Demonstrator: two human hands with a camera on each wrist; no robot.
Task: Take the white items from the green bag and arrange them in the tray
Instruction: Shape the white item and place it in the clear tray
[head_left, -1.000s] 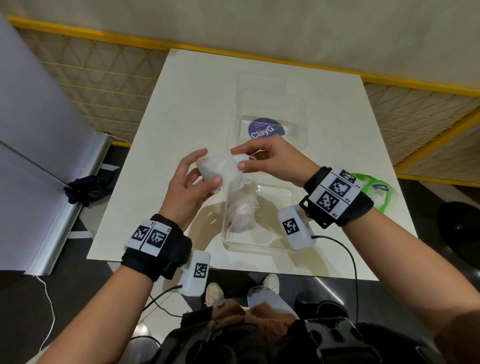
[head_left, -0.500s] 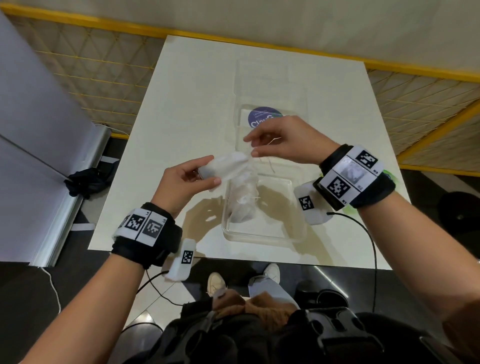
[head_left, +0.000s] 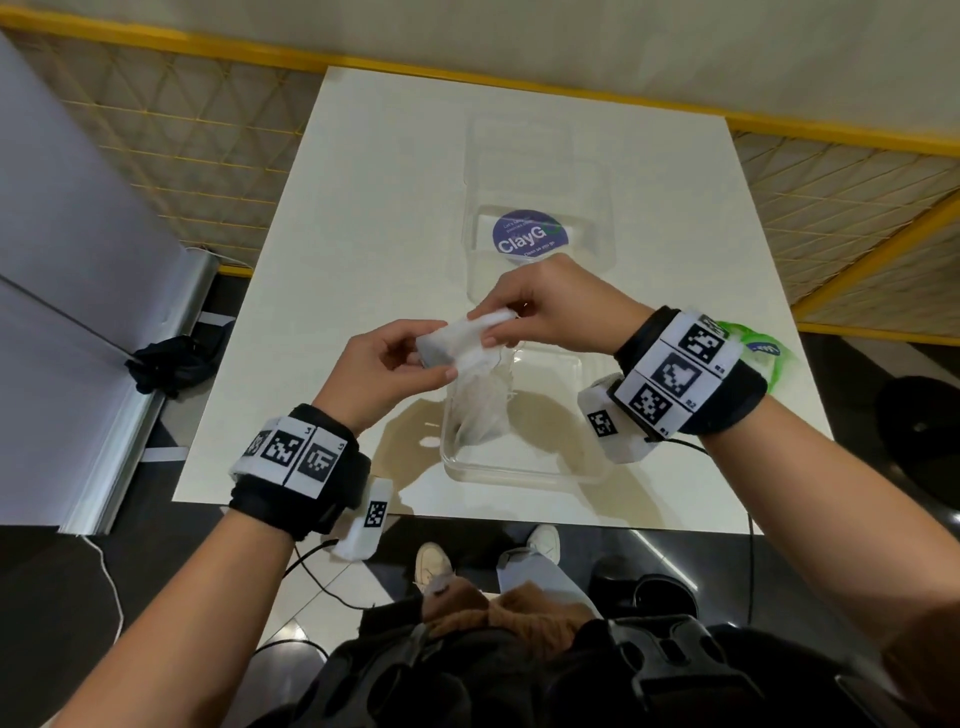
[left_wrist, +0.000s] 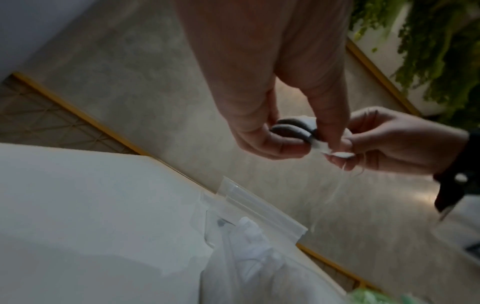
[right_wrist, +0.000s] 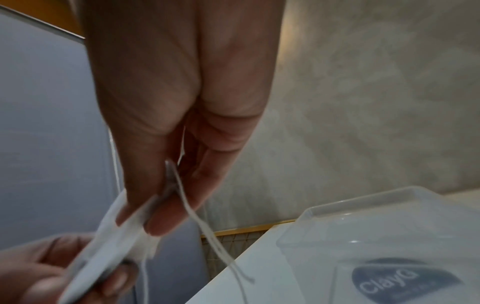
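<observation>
A folded white mask (head_left: 467, 338) with thin ear loops is held in the air above the clear plastic tray (head_left: 566, 470). My left hand (head_left: 410, 358) pinches its left end (left_wrist: 298, 131) between thumb and fingers. My right hand (head_left: 511, 325) pinches the right end (right_wrist: 130, 232), and a loop string (right_wrist: 207, 232) dangles from it. More white masks (head_left: 480, 410) lie bunched in the tray's left part. The green bag (head_left: 758, 351) lies on the table behind my right wrist, mostly hidden.
The tray's clear lid (head_left: 540, 208) with a round blue ClayG sticker (head_left: 524, 234) lies farther back on the white table (head_left: 363, 234). A yellow-framed mesh fence (head_left: 156, 130) surrounds the table. A dark cloth (head_left: 171, 364) lies on the floor at left.
My right hand, which had pulled away to the right with the ear loop, has come back and pinched the mask's right end. Both hands now hold it stretched over the tray.
</observation>
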